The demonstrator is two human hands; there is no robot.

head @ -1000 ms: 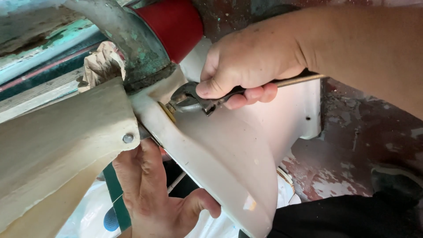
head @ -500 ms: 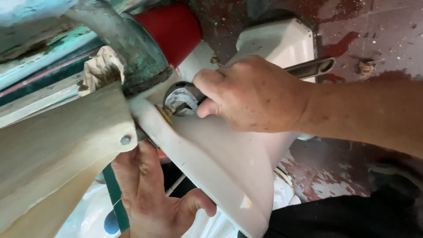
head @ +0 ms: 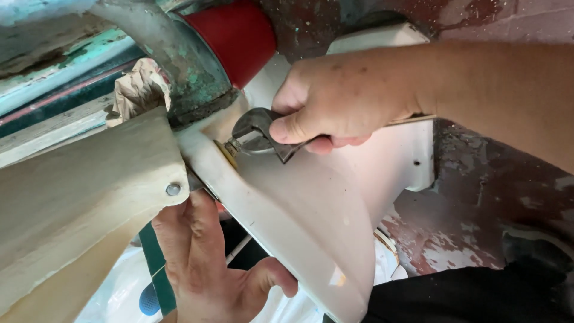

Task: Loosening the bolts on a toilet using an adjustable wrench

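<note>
Steel wrench [head: 258, 133] jaws around brass nut [head: 229, 147]

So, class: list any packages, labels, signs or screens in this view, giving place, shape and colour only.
White plastic bag: bottom left, crumpled, beside the left hand.
Round blue label: on that bag, small.
Crumpled brown paper: upper left, by the corroded pipe.
No signs or screens.

Soft, even daylight fills the close-up view, bright without being harsh. The white porcelain fixture [head: 311, 221] shows a small bright glint low on its curved edge and a pale washed-out patch higher up. Deep shadow gathers beneath it, around the left hand [head: 209, 263]. The pale board [head: 78, 191] nearest the camera looks slightly soft; the right hand [head: 341, 98] is sharp.
</note>
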